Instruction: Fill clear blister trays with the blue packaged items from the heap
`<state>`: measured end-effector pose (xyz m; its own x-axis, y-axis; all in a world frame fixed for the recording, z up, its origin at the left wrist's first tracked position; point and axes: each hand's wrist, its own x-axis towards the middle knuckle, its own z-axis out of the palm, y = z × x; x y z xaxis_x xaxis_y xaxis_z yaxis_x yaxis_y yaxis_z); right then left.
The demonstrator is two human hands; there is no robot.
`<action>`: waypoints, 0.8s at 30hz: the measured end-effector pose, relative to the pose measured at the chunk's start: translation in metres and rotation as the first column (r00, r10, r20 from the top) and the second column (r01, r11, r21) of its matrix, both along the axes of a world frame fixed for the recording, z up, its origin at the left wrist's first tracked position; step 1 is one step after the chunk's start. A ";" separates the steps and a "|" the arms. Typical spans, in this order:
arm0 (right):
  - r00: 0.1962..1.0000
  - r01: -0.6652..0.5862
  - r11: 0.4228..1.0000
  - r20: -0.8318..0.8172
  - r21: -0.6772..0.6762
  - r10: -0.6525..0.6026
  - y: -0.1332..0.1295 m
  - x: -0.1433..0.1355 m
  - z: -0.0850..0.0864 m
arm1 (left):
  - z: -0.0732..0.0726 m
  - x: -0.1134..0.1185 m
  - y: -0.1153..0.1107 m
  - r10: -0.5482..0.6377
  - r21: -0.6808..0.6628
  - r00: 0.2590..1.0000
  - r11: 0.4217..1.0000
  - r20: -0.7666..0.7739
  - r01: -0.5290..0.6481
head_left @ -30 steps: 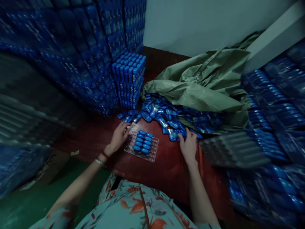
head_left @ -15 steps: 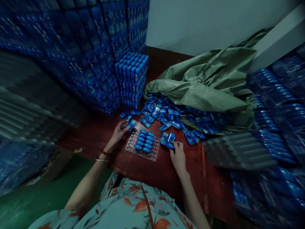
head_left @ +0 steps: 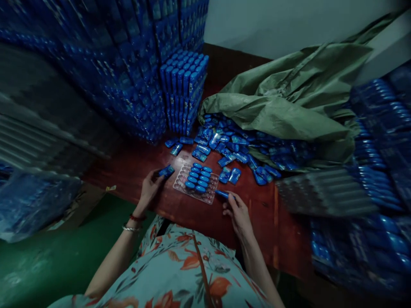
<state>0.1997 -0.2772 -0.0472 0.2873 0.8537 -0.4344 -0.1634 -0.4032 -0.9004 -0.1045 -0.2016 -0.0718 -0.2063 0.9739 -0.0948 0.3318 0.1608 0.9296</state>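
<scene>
A clear plastic tray [head_left: 182,182] with rows of oval hollows lies on the red-brown table between my hands. Several blue flat bottles [head_left: 197,176] stand upright in its middle rows. My left hand [head_left: 150,186], left of the tray, pinches a blue flat bottle [head_left: 166,172] by one end. At the tray's right side my right hand [head_left: 236,209] is closed on another blue flat bottle [head_left: 222,194], seen edge-on. Two loose bottles [head_left: 230,175] lie just beyond that hand.
A green sack [head_left: 272,102] spills a heap of blue bottles [head_left: 221,141] at the back. Tall stacks of packed bottles [head_left: 184,77] rise at the back left. Grey ridged trays [head_left: 327,192] are piled at right, and more ridged trays [head_left: 38,141] at left.
My left hand has drawn a bottle back toward me from the loose ones. My right hand has lifted a bottle from the small group and turned it edge-on beside the tray. The view has shifted slightly.
</scene>
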 end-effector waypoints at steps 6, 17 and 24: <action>0.912 -0.224 0.967 0.376 0.119 0.165 -0.009 0.005 0.014 | 0.029 -0.006 -0.031 -0.173 0.197 0.929 0.949 -0.327 0.245; 0.319 -0.796 0.576 0.937 0.186 0.138 0.009 -0.043 0.007 | 0.031 0.039 -0.044 -0.454 0.212 0.661 0.705 -0.598 0.677; -0.048 -0.840 0.520 0.975 -0.157 0.218 0.021 -0.049 0.034 | 0.039 0.045 -0.026 -0.557 0.037 0.303 0.437 -0.773 0.899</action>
<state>0.1504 -0.2560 -0.0136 -0.4956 0.8651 0.0775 0.8333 0.4988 -0.2383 -0.0598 -0.2271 -0.0330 0.7828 0.6072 0.1359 0.5397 -0.7712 0.3376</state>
